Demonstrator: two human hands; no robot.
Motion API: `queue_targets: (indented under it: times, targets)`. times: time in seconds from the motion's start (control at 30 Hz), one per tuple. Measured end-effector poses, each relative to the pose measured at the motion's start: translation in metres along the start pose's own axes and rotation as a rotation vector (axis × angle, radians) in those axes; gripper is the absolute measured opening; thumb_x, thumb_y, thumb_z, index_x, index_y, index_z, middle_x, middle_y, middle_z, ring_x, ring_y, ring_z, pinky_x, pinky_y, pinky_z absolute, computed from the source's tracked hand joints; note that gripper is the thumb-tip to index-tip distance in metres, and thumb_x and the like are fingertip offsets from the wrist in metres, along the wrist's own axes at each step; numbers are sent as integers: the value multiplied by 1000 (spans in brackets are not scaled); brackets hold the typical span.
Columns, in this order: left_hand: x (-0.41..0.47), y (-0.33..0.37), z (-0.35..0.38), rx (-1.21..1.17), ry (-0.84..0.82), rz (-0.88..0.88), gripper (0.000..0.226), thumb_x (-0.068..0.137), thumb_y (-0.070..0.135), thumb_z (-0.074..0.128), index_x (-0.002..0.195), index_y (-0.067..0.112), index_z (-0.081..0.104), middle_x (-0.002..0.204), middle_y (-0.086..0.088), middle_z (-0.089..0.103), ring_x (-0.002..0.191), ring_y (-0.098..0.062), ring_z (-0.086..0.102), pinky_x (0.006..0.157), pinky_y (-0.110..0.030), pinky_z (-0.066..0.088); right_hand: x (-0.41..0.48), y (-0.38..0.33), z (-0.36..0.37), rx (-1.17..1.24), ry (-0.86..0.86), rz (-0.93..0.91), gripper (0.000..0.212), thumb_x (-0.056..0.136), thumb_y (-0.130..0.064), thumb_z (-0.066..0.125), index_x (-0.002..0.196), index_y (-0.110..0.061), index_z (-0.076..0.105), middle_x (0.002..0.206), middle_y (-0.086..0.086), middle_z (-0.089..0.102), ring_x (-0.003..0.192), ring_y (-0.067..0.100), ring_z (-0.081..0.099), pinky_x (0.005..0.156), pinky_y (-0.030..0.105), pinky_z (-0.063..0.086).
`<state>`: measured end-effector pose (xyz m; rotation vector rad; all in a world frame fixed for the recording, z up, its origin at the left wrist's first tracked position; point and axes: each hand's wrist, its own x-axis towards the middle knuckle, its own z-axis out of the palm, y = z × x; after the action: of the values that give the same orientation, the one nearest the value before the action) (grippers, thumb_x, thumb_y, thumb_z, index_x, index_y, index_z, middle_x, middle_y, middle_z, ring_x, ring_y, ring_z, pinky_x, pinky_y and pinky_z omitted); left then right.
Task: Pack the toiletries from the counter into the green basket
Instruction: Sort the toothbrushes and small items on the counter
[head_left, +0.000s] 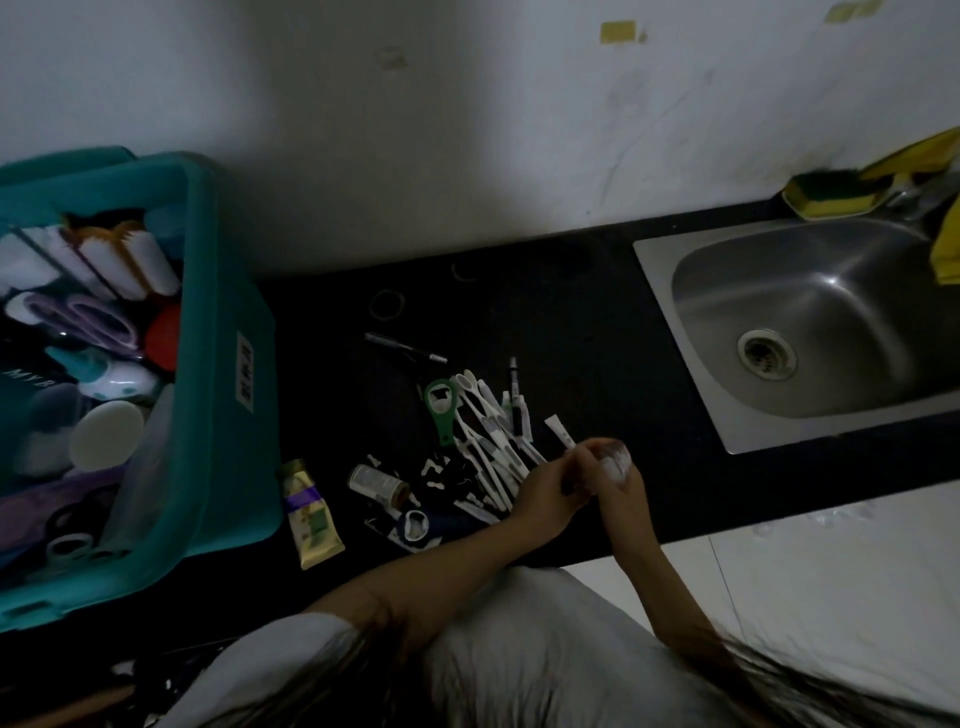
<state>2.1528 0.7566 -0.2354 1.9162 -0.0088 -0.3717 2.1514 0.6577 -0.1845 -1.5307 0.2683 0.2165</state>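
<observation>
While both hands meet over the front edge of a dark counter (597, 332), the right hand (621, 475) curls its fingers round a small pale rounded object (613, 458), too dim and blurred to name. The left hand (550, 488) has its fingers bent in against the same object; whether they grip it cannot be told.

Just left of the hands, a loose pile of white slim toiletries (493, 447) lies on the counter, with a green loop-headed tool (441, 402) at its far side. Nearer the counter's front edge are a small jar (376, 484) lying on its side and a gold cream tube (310, 514), which lies just beside the green basket (228, 374). The basket stands at the far left, already crowded with bottles, tubes and lids. A steel sink (810, 322) is set into the counter on the right, with a yellow-green sponge (831, 200) behind it.
</observation>
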Motion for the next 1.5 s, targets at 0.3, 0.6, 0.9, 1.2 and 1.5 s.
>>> queue_targets:
  times: [0.3,0.6,0.9,1.2,1.5]
  targets:
    - [2,13,-30,100,-79,91,49,99,33,44,146,36,30,130,5,59,112,-6,58,90,-18,47,20,-27,2,54,-48,27,41,85,-36,60,93,4,61,83,13,65,76,17,65,65,19,55]
    - [22,42,-77,-41,-310,-26,13,97,32,51,87,26,57,64,6,61,54,-3,59,53,-19,46,34,-62,22,169,0,104,30,91,-38,56,72,-15,59,71,3,67,71,14,66,72,30,51]
    - [-1,72,-127,133,-265,63,8,97,29,50,94,25,56,68,0,62,57,-12,59,59,-31,50,17,-96,60,357,-59,74,34,95,-30,51,65,-14,56,61,-1,65,66,14,64,79,36,50]
    - [-66,121,-230,483,-124,37,18,96,39,48,88,25,55,62,9,59,49,1,55,55,-20,43,-16,-141,142,581,-270,69,31,87,-31,52,62,-16,62,59,0,61,63,13,63,76,34,51]
    - [-152,115,-375,630,18,-57,25,96,39,49,75,26,48,61,7,58,54,-6,55,49,-21,35,-39,-169,278,255,-617,14,24,83,-38,63,71,-23,77,82,2,73,81,14,70,75,28,57]
